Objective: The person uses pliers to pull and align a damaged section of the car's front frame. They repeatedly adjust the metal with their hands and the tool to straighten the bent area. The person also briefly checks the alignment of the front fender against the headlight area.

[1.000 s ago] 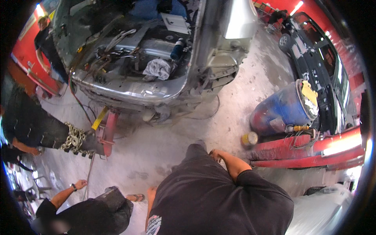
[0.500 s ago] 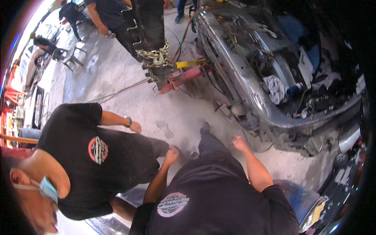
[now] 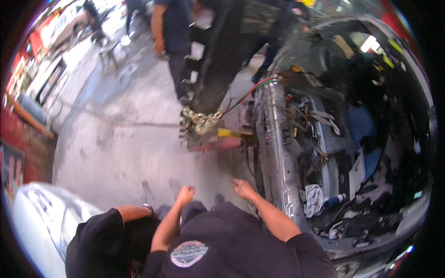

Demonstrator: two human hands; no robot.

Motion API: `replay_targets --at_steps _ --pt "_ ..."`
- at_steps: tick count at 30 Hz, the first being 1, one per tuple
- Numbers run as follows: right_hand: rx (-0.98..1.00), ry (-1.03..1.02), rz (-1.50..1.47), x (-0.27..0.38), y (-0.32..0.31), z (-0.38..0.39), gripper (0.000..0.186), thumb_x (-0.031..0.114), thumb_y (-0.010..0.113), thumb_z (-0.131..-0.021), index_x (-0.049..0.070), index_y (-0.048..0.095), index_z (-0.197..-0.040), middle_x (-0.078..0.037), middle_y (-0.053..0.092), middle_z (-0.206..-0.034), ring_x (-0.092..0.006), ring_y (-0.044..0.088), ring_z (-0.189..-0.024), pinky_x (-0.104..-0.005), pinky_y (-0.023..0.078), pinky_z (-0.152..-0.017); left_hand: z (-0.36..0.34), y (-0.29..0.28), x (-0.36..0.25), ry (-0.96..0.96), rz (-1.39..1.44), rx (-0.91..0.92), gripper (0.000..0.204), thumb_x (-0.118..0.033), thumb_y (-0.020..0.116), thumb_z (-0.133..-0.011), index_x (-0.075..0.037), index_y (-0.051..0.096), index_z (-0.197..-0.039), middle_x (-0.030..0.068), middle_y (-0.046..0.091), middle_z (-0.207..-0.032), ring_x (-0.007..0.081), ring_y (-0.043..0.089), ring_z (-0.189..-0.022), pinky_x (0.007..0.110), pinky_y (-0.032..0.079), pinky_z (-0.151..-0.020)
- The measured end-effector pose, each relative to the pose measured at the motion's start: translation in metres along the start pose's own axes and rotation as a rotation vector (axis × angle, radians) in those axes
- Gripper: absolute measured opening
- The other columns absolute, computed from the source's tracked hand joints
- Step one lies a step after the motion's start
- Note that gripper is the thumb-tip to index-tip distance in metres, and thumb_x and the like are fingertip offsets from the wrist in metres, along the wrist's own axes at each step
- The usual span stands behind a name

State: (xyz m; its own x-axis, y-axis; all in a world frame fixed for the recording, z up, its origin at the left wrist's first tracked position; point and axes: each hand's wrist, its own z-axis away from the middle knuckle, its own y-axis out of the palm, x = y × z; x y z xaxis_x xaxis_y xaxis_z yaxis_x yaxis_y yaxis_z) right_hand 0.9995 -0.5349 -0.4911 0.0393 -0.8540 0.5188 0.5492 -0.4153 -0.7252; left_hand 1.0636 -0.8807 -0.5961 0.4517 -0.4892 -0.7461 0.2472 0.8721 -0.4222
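Both my hands are held out in front of me over the pale floor (image 3: pixel 125 162). My left hand (image 3: pixel 186 194) is loosely curled into a fist, with nothing seen in it. My right hand (image 3: pixel 243 189) has a finger stretched forward and holds nothing; it is nearest to the stripped car body (image 3: pixel 283 171) on my right. Ahead of my hands a metal chain (image 3: pixel 202 121) is wrapped around a dark upright post (image 3: pixel 214 60). Below the chain sits a yellow bar (image 3: pixel 233 133) above a red beam (image 3: pixel 208 147), blurred and apart from my hands.
A co-worker in a black shirt (image 3: pixel 99 241) is close on my left. Another person (image 3: pixel 172 34) stands beyond the post. Red and green hoses (image 3: pixel 248 95) run to the car body, where a grey rag (image 3: pixel 314 200) lies. A white car panel (image 3: pixel 44 222) is at lower left.
My view has turned and moved toward the post and car body. The co-worker now appears lower at my left. Both my hands have come closer together, and my right hand has a finger extended.
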Motion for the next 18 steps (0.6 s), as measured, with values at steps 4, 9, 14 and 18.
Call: replay_targets --at_steps 4,9,14,18 --pt "-0.060 -0.167 -0.156 0.012 -0.009 -0.067 0.052 0.009 0.051 -0.080 0.004 0.060 -0.131 -0.026 0.068 -0.108 -0.0406 0.066 -0.102 -0.0437 0.053 -0.090 -0.009 -0.067 -0.025 0.081 -0.043 -0.187 0.036 -0.023 0.057 -0.086 -0.001 0.072 -0.109 0.0266 0.068 -0.107 0.0404 0.066 -0.105 0.044 0.051 -0.092" --pt "0.054 -0.204 -0.063 0.054 0.007 -0.125 0.050 0.008 0.051 -0.078 0.002 0.062 -0.127 -0.024 0.071 -0.095 -0.0342 0.070 -0.088 -0.0422 0.055 -0.079 -0.032 -0.151 0.030 -0.109 -0.009 -0.456 0.033 -0.017 0.056 -0.080 -0.001 0.075 -0.101 0.0258 0.069 -0.102 0.0414 0.067 -0.101 0.045 0.052 -0.090" --pt "0.053 -0.059 -0.049 0.106 0.035 -0.185 0.048 0.010 0.052 -0.078 0.003 0.064 -0.125 -0.024 0.070 -0.100 -0.0323 0.071 -0.088 -0.0419 0.056 -0.077 -0.072 -0.241 0.128 -0.282 -0.099 -0.437 0.035 -0.020 0.058 -0.074 0.000 0.075 -0.096 0.0285 0.069 -0.098 0.0438 0.067 -0.098 0.046 0.052 -0.089" --pt "0.176 0.030 0.140 0.120 0.069 -0.227 0.047 0.012 0.054 -0.080 0.003 0.065 -0.125 -0.026 0.066 -0.115 -0.0362 0.067 -0.102 -0.0445 0.053 -0.091 -0.096 -0.332 0.140 -0.190 -0.028 -0.402 0.035 -0.018 0.056 -0.075 0.002 0.074 -0.096 0.0278 0.070 -0.094 0.0403 0.069 -0.097 0.043 0.053 -0.088"
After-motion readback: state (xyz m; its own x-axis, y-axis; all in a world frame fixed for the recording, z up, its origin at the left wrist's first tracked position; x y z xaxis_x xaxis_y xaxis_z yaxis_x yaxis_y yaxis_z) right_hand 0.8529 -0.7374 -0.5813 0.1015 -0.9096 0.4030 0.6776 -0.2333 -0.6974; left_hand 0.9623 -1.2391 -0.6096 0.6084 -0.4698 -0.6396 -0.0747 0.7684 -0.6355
